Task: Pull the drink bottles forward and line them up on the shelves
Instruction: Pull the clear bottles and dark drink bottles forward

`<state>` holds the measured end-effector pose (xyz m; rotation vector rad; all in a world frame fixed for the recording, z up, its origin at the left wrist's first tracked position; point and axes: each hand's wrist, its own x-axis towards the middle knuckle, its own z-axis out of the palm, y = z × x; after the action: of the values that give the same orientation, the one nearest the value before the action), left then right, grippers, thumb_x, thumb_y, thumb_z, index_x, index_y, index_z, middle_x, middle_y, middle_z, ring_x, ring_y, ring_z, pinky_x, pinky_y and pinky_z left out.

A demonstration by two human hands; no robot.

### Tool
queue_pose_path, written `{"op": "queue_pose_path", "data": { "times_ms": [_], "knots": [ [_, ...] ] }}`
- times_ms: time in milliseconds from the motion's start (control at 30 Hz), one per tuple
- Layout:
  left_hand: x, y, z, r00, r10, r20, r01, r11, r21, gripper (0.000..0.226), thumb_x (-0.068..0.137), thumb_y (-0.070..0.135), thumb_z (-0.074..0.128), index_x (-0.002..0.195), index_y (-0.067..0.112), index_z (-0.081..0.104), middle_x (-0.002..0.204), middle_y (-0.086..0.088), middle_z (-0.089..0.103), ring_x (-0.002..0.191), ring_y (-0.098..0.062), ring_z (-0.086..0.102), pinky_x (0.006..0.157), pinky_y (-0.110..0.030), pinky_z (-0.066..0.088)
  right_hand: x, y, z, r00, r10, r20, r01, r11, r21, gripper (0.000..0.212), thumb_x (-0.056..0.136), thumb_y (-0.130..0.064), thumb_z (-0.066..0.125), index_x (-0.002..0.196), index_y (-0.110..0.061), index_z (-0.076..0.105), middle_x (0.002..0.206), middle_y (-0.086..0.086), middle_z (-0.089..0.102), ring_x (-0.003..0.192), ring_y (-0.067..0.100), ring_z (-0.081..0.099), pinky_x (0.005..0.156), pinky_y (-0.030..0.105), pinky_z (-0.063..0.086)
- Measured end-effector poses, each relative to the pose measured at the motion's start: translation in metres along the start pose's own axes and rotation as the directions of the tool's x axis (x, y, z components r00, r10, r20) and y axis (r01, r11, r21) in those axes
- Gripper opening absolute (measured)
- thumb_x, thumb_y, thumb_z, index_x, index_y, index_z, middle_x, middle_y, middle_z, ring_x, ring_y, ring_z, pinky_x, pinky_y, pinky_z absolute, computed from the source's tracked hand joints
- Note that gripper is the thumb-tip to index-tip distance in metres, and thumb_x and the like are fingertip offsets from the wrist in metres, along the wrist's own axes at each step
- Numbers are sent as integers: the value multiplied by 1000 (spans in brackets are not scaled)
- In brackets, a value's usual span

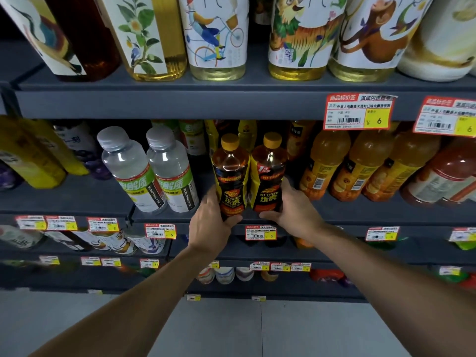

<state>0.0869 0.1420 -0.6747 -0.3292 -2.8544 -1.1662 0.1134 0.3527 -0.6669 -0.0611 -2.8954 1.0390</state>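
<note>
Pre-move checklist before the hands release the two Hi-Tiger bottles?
1. Left hand grips the left Hi-Tiger bottle low on its body: ok.
2. Right hand grips the right Hi-Tiger bottle low on its body: ok.
3. Both bottles upright, labels facing out: ok.
4. Bottles side by side, caps level: ok.
5. Bases flush with the shelf front edge: cannot tell, fingers cover them.
6. Neighbours clear: electrolyte water bottles stand apart on the left: ok; gap to the orange juice bottles: cannot tell.
</note>
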Motion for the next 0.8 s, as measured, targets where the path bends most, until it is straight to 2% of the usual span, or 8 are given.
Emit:
{"op": "queue_pose_path", "data": {
  "times_ms": [233, 333, 433, 800],
  "knots": [
    [-1, -3, -2, 999, -15, -38, 15, 1000, 12, 70, 77, 34, 84, 133, 18, 45, 124, 0, 63, 113, -22, 59, 84, -34, 47, -2, 0, 8, 997, -14, -72, 10, 999, -51, 84, 72, -42, 88, 134, -20, 36, 123, 4, 65, 114, 25, 63, 91, 44, 53],
    [-2, -3, -3, 999, -9, -37, 10, 999, 37, 69, 78, 38, 82, 133, 19, 45, 124, 0, 63, 112, -22, 60, 84, -39, 50, -4, 1, 9, 996, -17, -90, 12, 998, -57, 84, 72, -45, 88, 132, -24, 34, 122, 3, 66, 112, 24, 63, 90, 44, 54],
    [-1, -4, -5, 999, -4, -36, 6, 998, 59, 68, 78, 41, 82, 132, 21, 45, 123, 0, 63, 110, -22, 61, 83, -38, 51, -5, 2, 10, 994, -9, -108, 3, 998, -55, 84, 71, -49, 87, 132, -28, 32, 123, 1, 65, 113, 23, 63, 90, 43, 54],
    [-3, -4, -6, 1000, -11, -17, 12, 1000, 26, 62, 80, 35, 81, 129, 22, 46, 121, 2, 63, 108, -21, 61, 81, -33, 47, -5, 7, 7, 1000, -17, -22, 16, 999, -46, 78, 77, -46, 82, 135, -29, 33, 126, -3, 62, 118, 21, 59, 94, 44, 51]
  ]
}}
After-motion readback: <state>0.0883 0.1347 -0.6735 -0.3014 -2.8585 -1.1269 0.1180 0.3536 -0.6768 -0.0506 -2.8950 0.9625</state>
